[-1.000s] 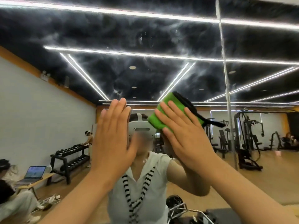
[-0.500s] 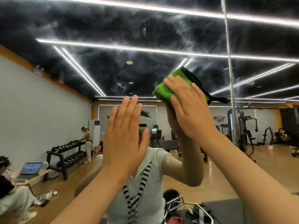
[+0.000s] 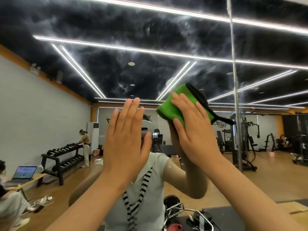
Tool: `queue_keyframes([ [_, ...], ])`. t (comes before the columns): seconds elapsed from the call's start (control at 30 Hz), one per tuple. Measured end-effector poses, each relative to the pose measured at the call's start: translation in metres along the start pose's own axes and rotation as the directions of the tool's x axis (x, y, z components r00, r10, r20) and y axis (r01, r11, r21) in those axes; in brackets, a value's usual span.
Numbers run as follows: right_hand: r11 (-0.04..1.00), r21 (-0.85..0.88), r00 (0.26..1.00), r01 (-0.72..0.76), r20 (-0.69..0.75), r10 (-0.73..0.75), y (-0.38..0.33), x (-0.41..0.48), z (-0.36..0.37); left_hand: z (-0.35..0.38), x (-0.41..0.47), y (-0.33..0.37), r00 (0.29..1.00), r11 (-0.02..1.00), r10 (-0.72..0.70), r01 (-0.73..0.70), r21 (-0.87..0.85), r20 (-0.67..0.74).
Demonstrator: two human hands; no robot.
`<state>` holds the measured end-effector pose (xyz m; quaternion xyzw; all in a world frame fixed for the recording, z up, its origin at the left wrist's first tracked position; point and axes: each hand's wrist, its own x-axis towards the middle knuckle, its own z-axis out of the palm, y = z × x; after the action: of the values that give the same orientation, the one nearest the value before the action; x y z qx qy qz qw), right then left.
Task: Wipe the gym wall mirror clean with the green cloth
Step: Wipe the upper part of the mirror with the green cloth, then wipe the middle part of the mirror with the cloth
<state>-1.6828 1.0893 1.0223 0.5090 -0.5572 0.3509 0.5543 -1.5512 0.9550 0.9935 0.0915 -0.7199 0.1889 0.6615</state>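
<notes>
Right hand (image 3: 195, 130) flat on green cloth (image 3: 176, 105), long axis slanting down-right

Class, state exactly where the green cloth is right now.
Head view, right of centre: the green cloth lies flat on the mirror under the right hand, beside the raised left hand.

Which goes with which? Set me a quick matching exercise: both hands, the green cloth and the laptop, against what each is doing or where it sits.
1 left hand
2 right hand
3 green cloth
4 laptop

a under flat fingers
b low at far left
c flat, holding nothing
d pressing the cloth

Pairs: 1-c, 2-d, 3-a, 4-b
</notes>
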Motion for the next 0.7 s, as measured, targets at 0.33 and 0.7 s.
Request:
queue_keyframes([
  [0.33,0.968,0.24,0.986,-0.078,0.164,0.039,0.011,-0.005,-0.039,0.003,0.024,0.051,0.979,0.909,0.169,-0.109,-0.403,0.117],
  [0.7,0.987,0.148,0.997,-0.054,-0.051,0.062,0.023,-0.053,-0.009,0.03,0.024,0.083,0.991,0.988,0.13,-0.132,0.085,0.025],
])
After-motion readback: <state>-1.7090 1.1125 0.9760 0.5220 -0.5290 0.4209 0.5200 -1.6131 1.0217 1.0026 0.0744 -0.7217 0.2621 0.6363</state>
